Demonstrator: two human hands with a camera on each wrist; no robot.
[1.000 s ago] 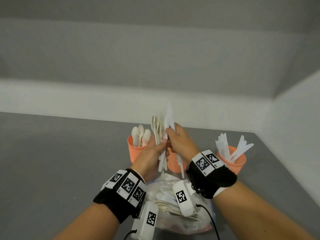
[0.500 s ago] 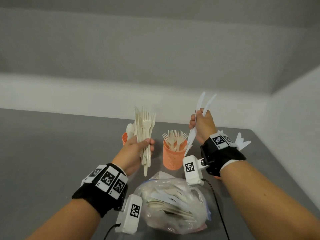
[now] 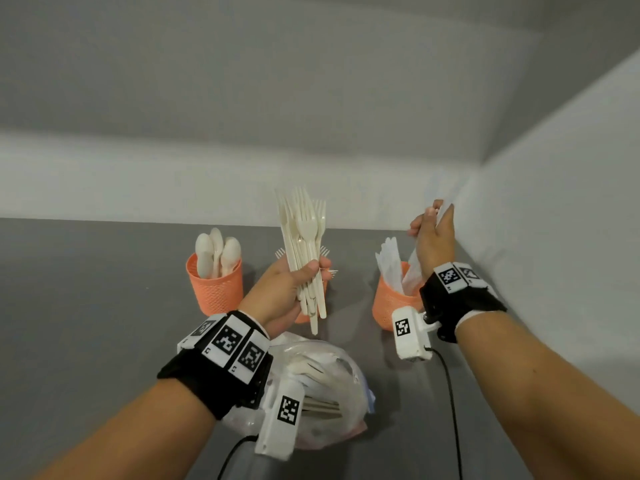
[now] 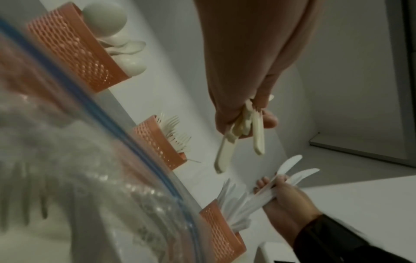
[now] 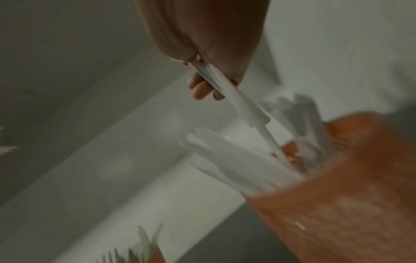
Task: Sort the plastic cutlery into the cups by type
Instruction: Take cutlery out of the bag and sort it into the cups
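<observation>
My left hand grips a bundle of cream forks upright, in front of the middle orange cup, which holds forks. My right hand pinches two white knives just above the right orange cup; their handles reach down to its rim among other white knives. The left orange cup holds white spoons. In the head view the middle cup is mostly hidden behind my left hand.
A clear plastic bag with more cutlery lies on the grey table near me, under my left wrist. A white wall rises close to the right of the knife cup. A black cable trails from my right wrist.
My hands parted: the right one pulled two knives out of the bundle and carried them right to the knife cup, lowering them. The left hand kept the forks and stayed by the middle cup.
</observation>
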